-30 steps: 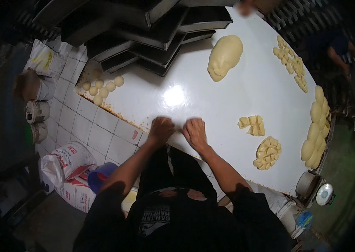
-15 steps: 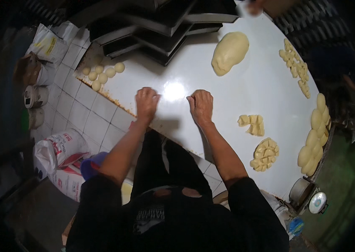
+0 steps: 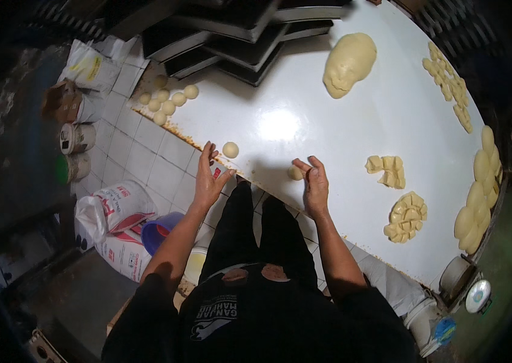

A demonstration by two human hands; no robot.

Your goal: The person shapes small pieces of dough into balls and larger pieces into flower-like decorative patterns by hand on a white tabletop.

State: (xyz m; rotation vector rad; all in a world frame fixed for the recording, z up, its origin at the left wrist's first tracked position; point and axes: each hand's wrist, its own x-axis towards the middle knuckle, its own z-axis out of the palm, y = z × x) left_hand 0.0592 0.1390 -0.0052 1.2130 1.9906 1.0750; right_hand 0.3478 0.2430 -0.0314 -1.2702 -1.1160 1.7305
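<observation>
My left hand (image 3: 210, 178) is at the left edge of the white table (image 3: 274, 91), fingers spread and empty. Just up and right of it rests a pale round dough ball (image 3: 230, 151). My right hand (image 3: 313, 184) is on the right, fingers apart, the index finger at a second ball (image 3: 294, 173) on the tabletop, partly hidden by the hand. Farther right lie cut dough pieces (image 3: 389, 169) and a scored round of dough (image 3: 406, 219).
Dark pans (image 3: 231, 42) are stacked at the back, near a large dough lump (image 3: 350, 63). Several balls (image 3: 168, 107) sit at the left corner. Flattened ovals (image 3: 474, 199) and small pieces (image 3: 446, 81) line the right edge. Sacks (image 3: 119, 206) and a purple tub (image 3: 159, 233) stand left below.
My hands, earlier with curled fingers low on the tabletop, have opened. The left moved toward the edge, the right down and rightward. Two dough balls now show beside them.
</observation>
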